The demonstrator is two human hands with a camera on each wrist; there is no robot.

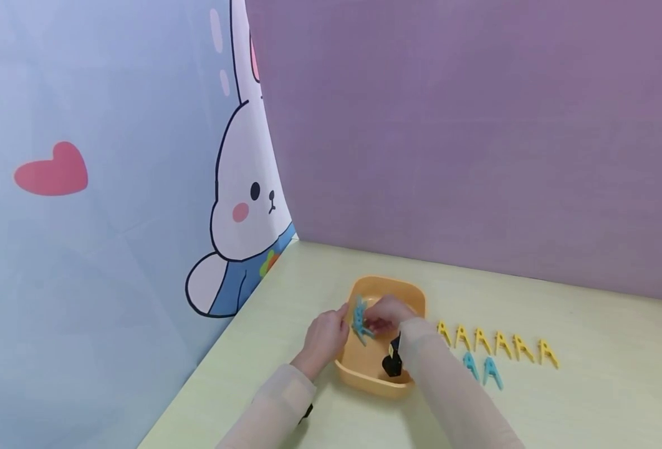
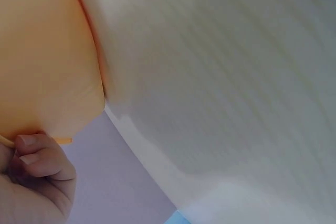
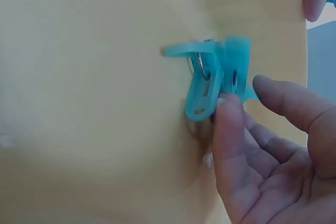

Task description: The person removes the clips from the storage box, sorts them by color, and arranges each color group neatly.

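Observation:
My left hand [image 1: 324, 340] grips the left rim of an orange plastic basin [image 1: 370, 383]; in the left wrist view its fingers curl over the rim. Inside the basin, my right hand [image 1: 388, 313] is at a small cluster of blue clothespins [image 1: 359, 319] by the left wall. Up close in the right wrist view, thumb and index finger pinch the end of one blue clothespin [image 3: 237, 66], which looks blurred. Against it lies another blue clothespin [image 3: 203, 90] with a metal spring, its legs spread. Part of the cluster is hidden behind the fingers.
Right of the basin, several yellow clothespins [image 1: 503, 344] stand in a row on the pale table [image 1: 600, 399]. In front of them are two blue clothespins [image 1: 491, 372], partly beside my right sleeve. A purple backdrop [image 1: 465, 137] and a rabbit-print wall [image 1: 112, 249] border the table.

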